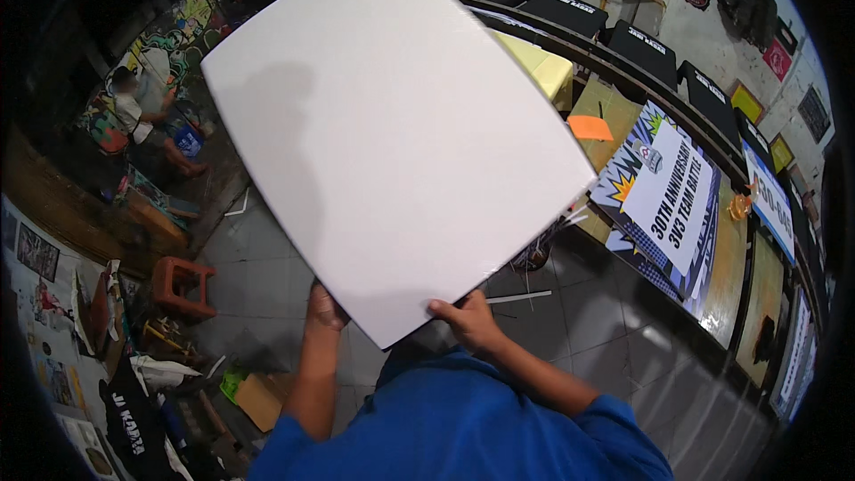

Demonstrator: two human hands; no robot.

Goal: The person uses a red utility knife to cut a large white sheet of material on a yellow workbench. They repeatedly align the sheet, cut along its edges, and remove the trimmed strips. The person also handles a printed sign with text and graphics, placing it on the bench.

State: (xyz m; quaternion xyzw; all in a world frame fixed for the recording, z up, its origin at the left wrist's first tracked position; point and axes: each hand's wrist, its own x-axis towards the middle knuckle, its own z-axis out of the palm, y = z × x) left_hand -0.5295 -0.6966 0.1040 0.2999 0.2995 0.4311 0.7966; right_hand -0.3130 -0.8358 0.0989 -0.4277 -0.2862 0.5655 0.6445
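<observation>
A large blank white board fills the middle of the view, raised off the floor and tilted, with one corner pointing toward me. My left hand grips its lower left edge, the fingers mostly hidden behind it. On the other side of that near corner, my right hand is closed on the lower right edge, its thumb lying on the white face and the other fingers out of sight underneath. A shadow falls across the left part of the board.
At the right, a wooden table bears printed signboards and an orange piece. Black boxes line the wall. A red stool and a cardboard box stand left. A person sits far left.
</observation>
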